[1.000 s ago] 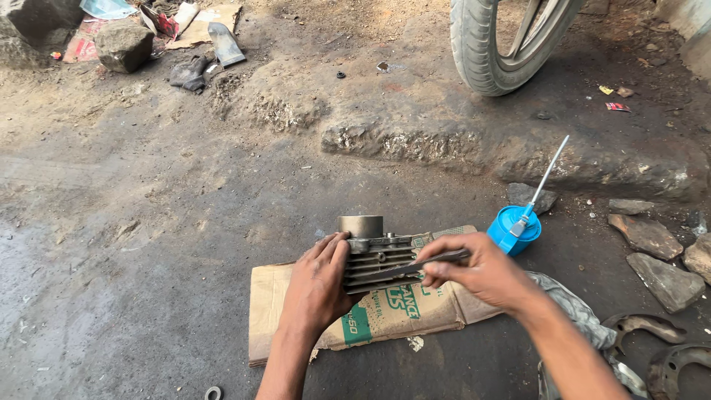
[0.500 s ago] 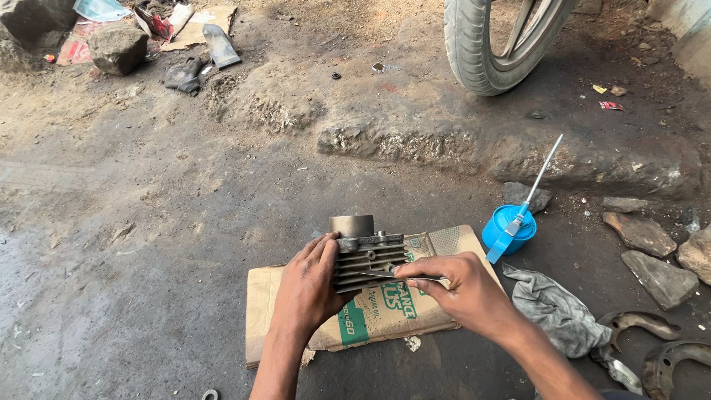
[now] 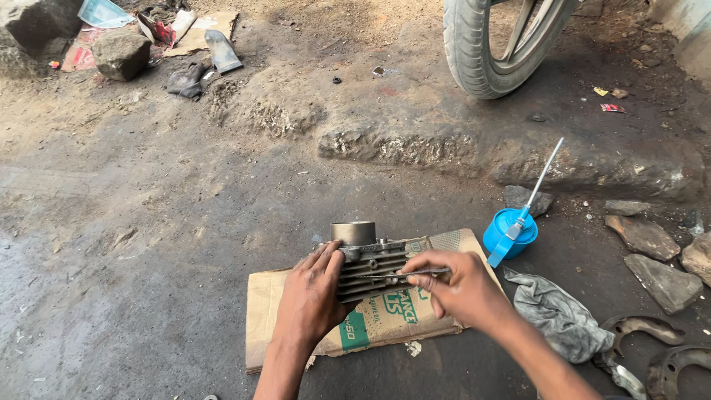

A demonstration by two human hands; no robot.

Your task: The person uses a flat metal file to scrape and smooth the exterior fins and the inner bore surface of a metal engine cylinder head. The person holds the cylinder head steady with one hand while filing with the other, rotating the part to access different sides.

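Note:
A grey finned engine cylinder [image 3: 368, 261] lies on a flattened brown cardboard piece [image 3: 385, 320] on the dirt ground. My left hand [image 3: 311, 296] presses against the cylinder's left side and steadies it. My right hand [image 3: 461, 287] is closed around a thin metal tool [image 3: 391, 275], whose tip lies between the cylinder's cooling fins.
A blue cup [image 3: 509, 232] with a long white-handled brush stands to the right. A grey rag [image 3: 559, 315] and curved metal parts [image 3: 643, 326] lie lower right. Flat stones [image 3: 659, 278] sit at the right edge. A wheel's tyre [image 3: 489, 48] stands at the top; rocks and litter at top left.
My right hand has slid leftward along the fins with the thin tool. The view has shifted slightly; my left hand stays on the cylinder.

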